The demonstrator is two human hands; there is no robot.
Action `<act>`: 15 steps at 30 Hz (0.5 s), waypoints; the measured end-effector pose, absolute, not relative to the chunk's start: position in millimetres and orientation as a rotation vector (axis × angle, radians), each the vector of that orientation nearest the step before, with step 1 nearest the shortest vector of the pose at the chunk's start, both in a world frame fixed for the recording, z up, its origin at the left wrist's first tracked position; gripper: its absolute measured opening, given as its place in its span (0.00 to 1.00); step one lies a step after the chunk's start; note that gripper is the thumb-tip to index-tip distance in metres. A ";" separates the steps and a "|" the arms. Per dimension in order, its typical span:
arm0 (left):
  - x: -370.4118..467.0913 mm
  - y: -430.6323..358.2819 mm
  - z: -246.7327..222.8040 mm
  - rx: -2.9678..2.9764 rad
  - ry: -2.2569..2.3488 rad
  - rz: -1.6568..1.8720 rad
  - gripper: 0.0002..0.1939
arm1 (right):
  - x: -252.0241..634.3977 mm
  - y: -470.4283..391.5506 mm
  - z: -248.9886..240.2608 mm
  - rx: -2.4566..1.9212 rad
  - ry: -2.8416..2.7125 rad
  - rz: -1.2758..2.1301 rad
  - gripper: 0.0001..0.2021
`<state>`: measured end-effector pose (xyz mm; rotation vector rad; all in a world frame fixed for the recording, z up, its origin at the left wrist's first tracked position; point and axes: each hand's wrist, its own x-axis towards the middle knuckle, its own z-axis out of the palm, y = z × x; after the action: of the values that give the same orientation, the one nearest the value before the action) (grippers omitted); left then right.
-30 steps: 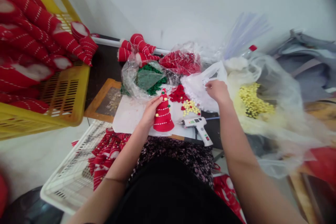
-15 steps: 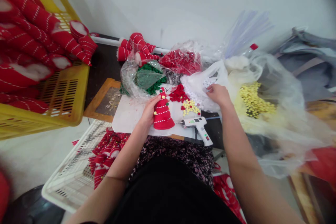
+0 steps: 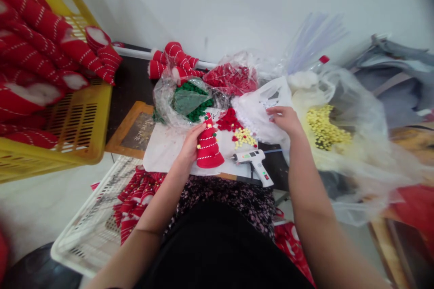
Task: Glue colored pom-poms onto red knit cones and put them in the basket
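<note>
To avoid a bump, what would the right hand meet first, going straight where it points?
Likely the white bag, ahead of the right hand, though depth is unclear; they may already touch.

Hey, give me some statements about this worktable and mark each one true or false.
1. The left hand holds a red cone. True.
2. The glue gun is in the right hand. False: the glue gun lies beside the red cone; the right hand is by the white bag.
3. Green pieces sit in a clear bag. True.
4. The large crate at upper left is blue. False: the large crate is yellow.
5. The glue gun's tip points toward the red cone. True.
</note>
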<state>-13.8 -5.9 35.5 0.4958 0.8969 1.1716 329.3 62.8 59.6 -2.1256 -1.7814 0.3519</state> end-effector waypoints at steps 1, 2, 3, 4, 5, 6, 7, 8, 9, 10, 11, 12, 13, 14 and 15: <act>-13.4 -5.7 35.7 0.497 0.898 1.173 0.24 | 330.5 63.2 59.2 -2.202 -1.798 0.305 0.21; -12.9 -5.6 35.8 0.500 0.897 1.171 0.23 | 331.0 63.8 58.4 -2.268 -1.816 0.258 0.19; -12.3 -5.6 36.1 0.505 0.896 1.167 0.23 | 330.6 64.4 57.4 -2.312 -1.834 0.231 0.17; -11.7 -5.6 36.4 0.511 0.895 1.161 0.23 | 329.7 65.1 56.3 -2.331 -1.848 0.229 0.15; -11.2 -5.6 36.7 0.517 0.894 1.157 0.22 | 328.6 65.7 55.4 -2.334 -1.856 0.238 0.13; -10.8 -5.7 37.0 0.521 0.896 1.155 0.22 | 327.5 66.0 55.2 -2.340 -1.862 0.241 0.12; -10.7 -5.7 37.3 0.523 0.899 1.157 0.21 | 326.7 66.1 55.8 -2.348 -1.865 0.239 0.12; -10.8 -5.7 37.6 0.522 0.901 1.159 0.21 | 326.2 65.8 57.5 -2.349 -1.853 0.228 0.12; -11.1 -5.7 37.7 0.518 0.901 1.161 0.21 | 325.8 64.7 60.5 -2.334 -1.824 0.205 0.12; -11.4 -5.6 37.7 0.512 0.899 1.161 0.21 | 324.8 62.7 64.7 -2.296 -1.777 0.172 0.13; -11.8 -5.4 37.5 0.509 0.897 1.159 0.21 | 322.6 59.3 70.0 -2.233 -1.715 0.138 0.13; -12.1 -5.2 37.3 0.507 0.896 1.156 0.22 | 318.6 54.2 76.2 -2.142 -1.650 0.113 0.13; -12.1 -5.0 37.0 0.508 0.897 1.154 0.22 | 312.0 47.2 83.0 -2.027 -1.592 0.105 0.12; -11.8 -4.8 36.7 0.510 0.899 1.155 0.21 | 302.4 38.2 90.0 -1.902 -1.559 0.127 0.11; -11.1 -4.5 36.3 0.514 0.902 1.156 0.21 | 290.1 27.5 96.7 -1.763 -1.565 0.187 0.10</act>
<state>-11.1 -4.5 36.3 0.5140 0.9017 1.1556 290.1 27.5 96.7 -1.7631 -1.5650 0.1873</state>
